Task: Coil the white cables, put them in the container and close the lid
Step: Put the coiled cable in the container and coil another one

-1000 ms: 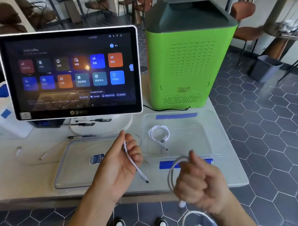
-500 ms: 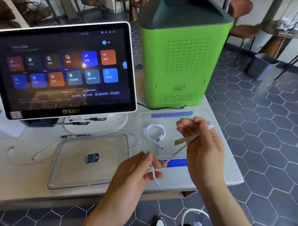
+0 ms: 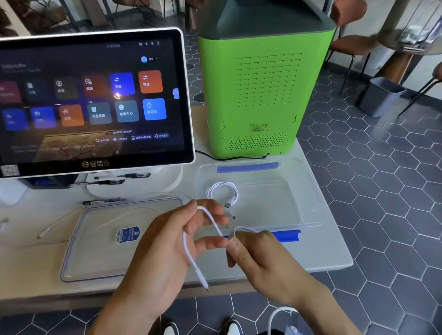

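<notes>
A white cable (image 3: 192,254) loops between both hands above the table's front edge. My left hand (image 3: 169,243) pinches its upper bend, and the plug end dangles below. My right hand (image 3: 259,259) grips the other stretch of the same cable. Behind the hands stands a clear container (image 3: 284,199) with blue clips, and a coiled white cable (image 3: 223,192) lies inside it. The clear lid (image 3: 99,238) lies flat on the table to the left. Another white cable (image 3: 52,224) lies loose on the table left of the lid.
A touchscreen terminal (image 3: 92,100) on a white stand fills the back left. A tall green machine (image 3: 257,88) stands behind the container, its black cord running along the table. Beyond the table's right edge are a hexagon-tiled floor, chairs and a grey bin (image 3: 379,96).
My right hand has dropped from above the container to beside my left hand. The cable now bends into a loop between both hands.
</notes>
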